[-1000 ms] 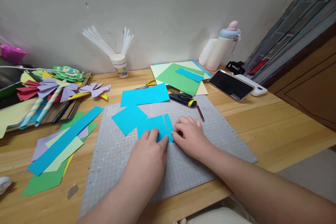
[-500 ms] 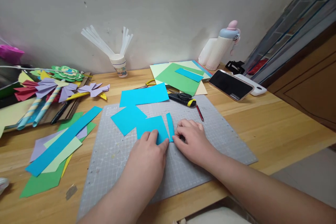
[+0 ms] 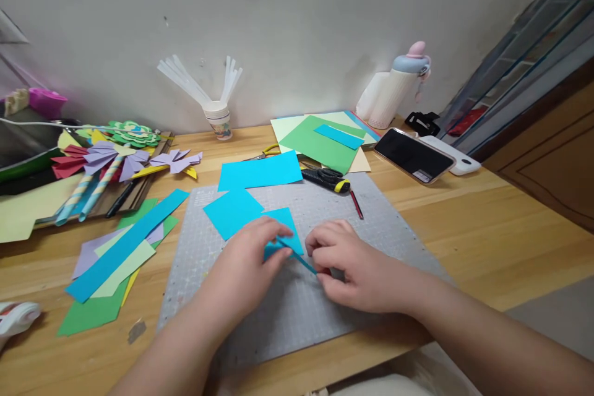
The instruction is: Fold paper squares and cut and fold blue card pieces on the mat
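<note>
A narrow blue paper strip (image 3: 302, 262) is stretched between my two hands, seen nearly edge-on just above the grey cutting mat (image 3: 260, 315). My left hand (image 3: 253, 257) pinches its upper left end between thumb and fingers. At the lower right end, my right hand (image 3: 343, 263) has its thumb and fingertips closed on the strip. Partly hidden behind my left hand lies a blue paper piece (image 3: 284, 220). Beyond it are a blue paper square (image 3: 234, 210) and a larger blue rectangle (image 3: 260, 171), both flat on the mat.
Behind the mat lie black scissors and a yellow-black cutter (image 3: 327, 179), with a red-black pen (image 3: 356, 204) beside them. Paper sheets (image 3: 320, 142), a phone (image 3: 414, 156), a bottle (image 3: 396, 90) and a cup of straws (image 3: 218, 120) stand farther back. Paper scraps (image 3: 88, 318) and paper flowers (image 3: 111, 161) are left.
The narrow blue strip has been lifted off the mat and turned edge-on. My left hand has left the blue paper piece and taken the strip's other end. The camera view has shifted slightly.
</note>
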Demonstrator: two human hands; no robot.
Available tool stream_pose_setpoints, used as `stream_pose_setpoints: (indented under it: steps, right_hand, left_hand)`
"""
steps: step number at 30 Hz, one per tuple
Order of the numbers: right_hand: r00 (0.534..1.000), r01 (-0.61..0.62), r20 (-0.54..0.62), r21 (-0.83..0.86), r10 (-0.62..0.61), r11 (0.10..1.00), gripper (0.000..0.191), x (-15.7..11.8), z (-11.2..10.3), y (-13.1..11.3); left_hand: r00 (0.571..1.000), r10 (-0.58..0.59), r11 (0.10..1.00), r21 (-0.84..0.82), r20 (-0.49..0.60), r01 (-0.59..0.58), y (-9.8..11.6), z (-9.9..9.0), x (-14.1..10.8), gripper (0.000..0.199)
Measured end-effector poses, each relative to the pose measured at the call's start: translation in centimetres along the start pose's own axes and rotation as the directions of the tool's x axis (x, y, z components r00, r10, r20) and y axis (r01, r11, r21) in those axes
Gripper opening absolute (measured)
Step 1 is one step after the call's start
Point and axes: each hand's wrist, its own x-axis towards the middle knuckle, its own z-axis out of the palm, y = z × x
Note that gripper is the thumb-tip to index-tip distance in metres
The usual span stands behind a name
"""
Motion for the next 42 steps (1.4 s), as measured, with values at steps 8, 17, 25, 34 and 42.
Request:
stream_pose_setpoints:
  steps: [8, 17, 25, 34, 42]
  right_hand:
    - [0.992, -0.126, -0.029, -0.038, 0.125, 0.991, 0.012, 4.2, -1.0, 2.5]
    - [0.979, -0.186, 0.049, -0.166, 0.196, 0.968, 0.059, 10.6, 0.4, 3.7]
    - [0.966, -0.182, 0.154, -0.174, 0.209, 0.968, 0.045, 11.5, 0.3, 3.2]
    - [0.999, 0.02, 0.045, 0.169, -0.028, 0.985, 0.009, 8.1, 0.7, 3.5]
    - [0.987, 0.109, -0.146, 0.299, -0.067, 0.948, 0.008, 7.5, -0.5, 4.2]
  left_hand:
    - [0.922, -0.374, 0.918, 0.104, -0.101, 0.383, -1.7, -6.8, -2.6, 0.026]
    - [0.592, -0.554, 0.536, 0.294, -0.585, 0.792, -8.8, -12.2, -5.6, 0.041]
    - [0.861, -0.467, 0.758, 0.411, -0.199, 0.506, -7.7, -6.7, 3.4, 0.066]
    - [0.86, -0.511, 0.774, 0.436, 0.002, 0.459, -7.9, -7.1, 6.0, 0.039]
    - [0.97, -0.204, 0.947, 0.279, 0.13, 0.162, -0.9, -6.1, 3.2, 0.017]
